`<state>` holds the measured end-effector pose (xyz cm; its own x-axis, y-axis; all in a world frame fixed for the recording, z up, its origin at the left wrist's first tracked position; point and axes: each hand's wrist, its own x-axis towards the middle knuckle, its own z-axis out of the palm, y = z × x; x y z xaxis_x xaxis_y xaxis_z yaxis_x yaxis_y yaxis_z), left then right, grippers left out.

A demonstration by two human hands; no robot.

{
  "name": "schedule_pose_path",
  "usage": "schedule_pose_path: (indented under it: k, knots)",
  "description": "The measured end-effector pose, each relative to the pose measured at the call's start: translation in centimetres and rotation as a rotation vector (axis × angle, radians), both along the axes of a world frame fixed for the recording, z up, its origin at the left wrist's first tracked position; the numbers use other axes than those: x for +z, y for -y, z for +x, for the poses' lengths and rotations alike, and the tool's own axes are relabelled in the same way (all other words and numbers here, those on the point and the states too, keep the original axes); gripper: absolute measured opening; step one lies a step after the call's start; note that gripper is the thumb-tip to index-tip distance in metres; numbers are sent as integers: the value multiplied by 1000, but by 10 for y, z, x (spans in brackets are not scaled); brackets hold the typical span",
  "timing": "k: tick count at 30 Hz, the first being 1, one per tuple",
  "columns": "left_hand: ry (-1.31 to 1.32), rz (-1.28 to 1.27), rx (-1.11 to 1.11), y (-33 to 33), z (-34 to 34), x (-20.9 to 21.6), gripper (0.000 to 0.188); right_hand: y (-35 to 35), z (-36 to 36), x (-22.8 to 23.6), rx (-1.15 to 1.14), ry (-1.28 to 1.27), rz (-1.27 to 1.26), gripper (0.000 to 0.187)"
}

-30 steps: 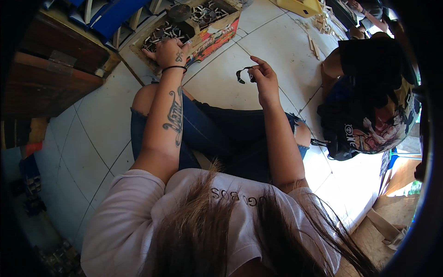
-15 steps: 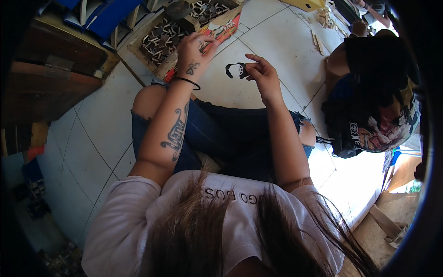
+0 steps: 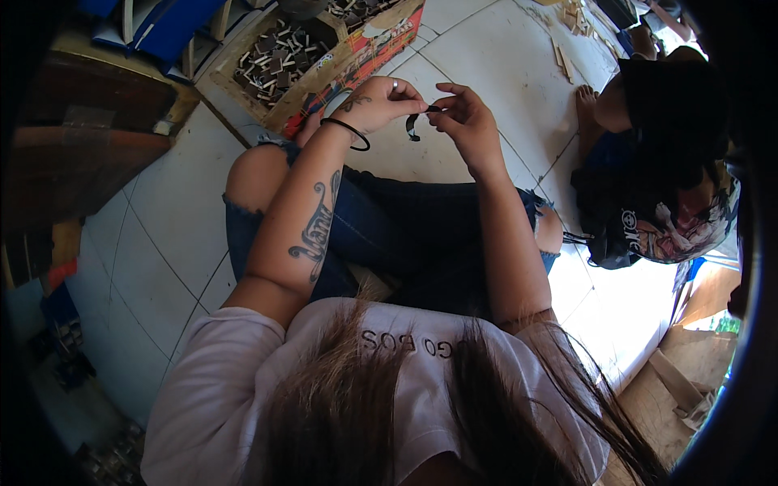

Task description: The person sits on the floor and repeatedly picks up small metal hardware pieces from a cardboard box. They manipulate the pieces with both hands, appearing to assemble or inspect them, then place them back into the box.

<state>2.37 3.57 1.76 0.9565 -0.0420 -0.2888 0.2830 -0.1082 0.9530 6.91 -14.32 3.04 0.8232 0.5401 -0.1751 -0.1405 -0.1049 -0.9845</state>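
In front of my crossed legs, my right hand (image 3: 470, 123) pinches a small black curved piece (image 3: 412, 128) between thumb and forefinger, its other fingers raised. The piece is thin and bent like a band, with its loose end hanging down. My left hand (image 3: 378, 104), with a ring and a black wrist band, is closed in a pinch, fingertips meeting the piece near the right fingertips. Whatever lies inside that left pinch is too small to make out. Just beyond the left hand stands a wooden box (image 3: 348, 66) holding many small wood-and-dark bits (image 3: 279, 66).
Blue bins (image 3: 174, 32) and a dark wooden cabinet (image 3: 97, 121) stand at the left. A black printed bag (image 3: 640, 219) lies at the right, beside another person's bare foot (image 3: 587, 104). Wood strips (image 3: 562, 63) are scattered on the white tiled floor (image 3: 478, 57).
My left hand has come from beside the box to the right, up to the black piece. That piece has turned from showing its pale face to a narrow edge-on view.
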Motion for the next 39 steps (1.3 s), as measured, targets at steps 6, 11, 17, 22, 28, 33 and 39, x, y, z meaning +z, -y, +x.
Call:
schedule_pose_path:
  k: [6,11,17,22,28,33,39]
  knots:
    - [-15,-146,-4,-1,2,1,19,4,5,6,-103,-160,191,43]
    - [-19,-116,-108,2,2,3,18,4,4,6,-64,-16,106,43]
    - [-34,-61,-57,2,5,-1,22,2,4,6,-110,221,10,38]
    - [-54,-98,29,3,6,-2,20,8,7,15,-122,778,-232,27]
    - [-79,-242,41,0,6,-2,18,4,3,22,-59,1007,-306,21]
    - [-87,-236,7,-1,7,-2,18,3,4,22,-35,1094,-315,17]
    - [-66,-216,-5,0,8,-4,20,3,6,20,-36,1086,-314,14]
